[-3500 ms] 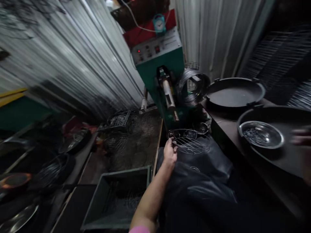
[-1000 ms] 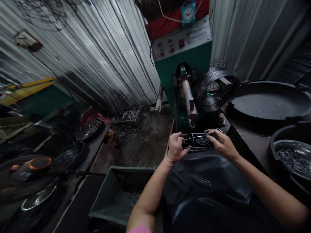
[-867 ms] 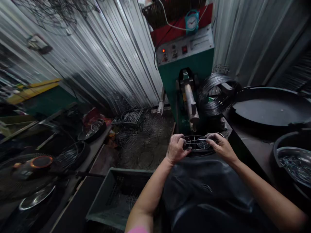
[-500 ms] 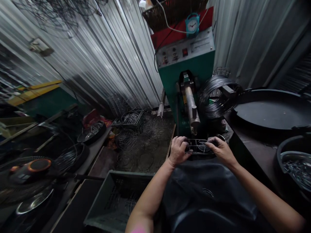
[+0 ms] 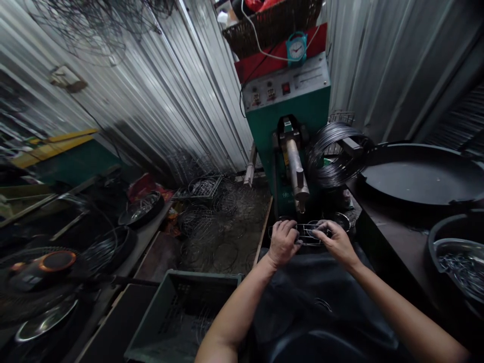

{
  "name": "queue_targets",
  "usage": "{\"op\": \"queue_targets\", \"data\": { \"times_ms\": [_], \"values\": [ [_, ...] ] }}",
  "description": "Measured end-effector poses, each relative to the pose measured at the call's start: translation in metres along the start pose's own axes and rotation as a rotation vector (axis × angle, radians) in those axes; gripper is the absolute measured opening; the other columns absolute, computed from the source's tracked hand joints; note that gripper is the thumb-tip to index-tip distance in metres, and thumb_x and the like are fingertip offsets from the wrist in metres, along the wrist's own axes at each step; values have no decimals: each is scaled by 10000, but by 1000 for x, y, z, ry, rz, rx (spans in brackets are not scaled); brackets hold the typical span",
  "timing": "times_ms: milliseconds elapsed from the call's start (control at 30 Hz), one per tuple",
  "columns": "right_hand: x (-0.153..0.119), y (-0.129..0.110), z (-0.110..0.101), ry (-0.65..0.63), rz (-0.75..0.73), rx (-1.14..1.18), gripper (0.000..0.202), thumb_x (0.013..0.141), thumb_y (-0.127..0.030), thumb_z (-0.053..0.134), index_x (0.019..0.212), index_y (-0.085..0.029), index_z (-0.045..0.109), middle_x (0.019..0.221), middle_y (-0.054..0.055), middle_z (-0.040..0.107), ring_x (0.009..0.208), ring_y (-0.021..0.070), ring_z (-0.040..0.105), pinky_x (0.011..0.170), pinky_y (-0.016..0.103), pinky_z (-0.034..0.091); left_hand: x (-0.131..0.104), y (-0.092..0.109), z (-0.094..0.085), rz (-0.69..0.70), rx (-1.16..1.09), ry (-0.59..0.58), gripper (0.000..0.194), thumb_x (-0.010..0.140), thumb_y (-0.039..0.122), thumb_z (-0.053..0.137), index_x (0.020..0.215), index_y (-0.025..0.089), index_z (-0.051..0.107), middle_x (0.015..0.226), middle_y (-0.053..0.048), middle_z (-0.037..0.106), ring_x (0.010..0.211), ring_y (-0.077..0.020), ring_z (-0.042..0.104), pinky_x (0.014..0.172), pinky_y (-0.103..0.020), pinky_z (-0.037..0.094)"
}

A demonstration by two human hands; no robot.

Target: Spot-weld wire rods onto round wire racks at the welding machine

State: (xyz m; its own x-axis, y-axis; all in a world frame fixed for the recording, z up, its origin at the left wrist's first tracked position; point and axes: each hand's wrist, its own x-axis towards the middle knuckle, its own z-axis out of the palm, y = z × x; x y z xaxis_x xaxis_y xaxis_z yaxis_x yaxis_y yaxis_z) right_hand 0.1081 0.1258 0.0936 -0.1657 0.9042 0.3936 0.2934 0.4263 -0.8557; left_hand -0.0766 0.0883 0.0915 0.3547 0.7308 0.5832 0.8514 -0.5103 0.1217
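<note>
A small wire frame (image 5: 308, 234) spans the space between my hands, just above the black apron (image 5: 321, 287). My left hand (image 5: 283, 243) is closed around the frame's left part, with the fingers over its top. At the other end, my right hand (image 5: 336, 243) pinches the frame between thumb and fingers. The metal arm (image 5: 295, 166) of the green machine (image 5: 260, 133) points down toward the frame from just beyond it. Frame and machine tip look apart.
A wire coil (image 5: 328, 156) hangs right of the machine arm. On the right bench sit a large black pan (image 5: 419, 174) and a bowl of metal pieces (image 5: 463, 262). A green crate (image 5: 149, 312) stands at lower left, wire pieces (image 5: 204, 222) beyond it.
My left hand has moved right along the wire frame, closer to my right hand. The whole view has shifted slightly, with the machine and my hands lower in the picture.
</note>
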Motion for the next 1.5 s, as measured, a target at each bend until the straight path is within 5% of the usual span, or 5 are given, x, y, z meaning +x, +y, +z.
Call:
{"op": "queue_targets", "data": {
  "times_ms": [467,1500],
  "values": [
    [36,18,3,-64,-23,-78,299,748,-504,575,658,-220,545,719,37,620,727,203,573,689,329,428,17,-29,39,-27,-67,17,124,716,237,600,809,175,546,1101,-134,566,1075,-253,494,972,-485,339],
    [50,24,2,-96,59,10,359,706,-560,594,660,-206,561,693,27,589,698,188,545,659,306,429,26,-35,50,-76,-63,-28,180,732,203,557,907,160,558,1146,-125,552,1117,-244,473,1022,-497,275]
  ]
}}
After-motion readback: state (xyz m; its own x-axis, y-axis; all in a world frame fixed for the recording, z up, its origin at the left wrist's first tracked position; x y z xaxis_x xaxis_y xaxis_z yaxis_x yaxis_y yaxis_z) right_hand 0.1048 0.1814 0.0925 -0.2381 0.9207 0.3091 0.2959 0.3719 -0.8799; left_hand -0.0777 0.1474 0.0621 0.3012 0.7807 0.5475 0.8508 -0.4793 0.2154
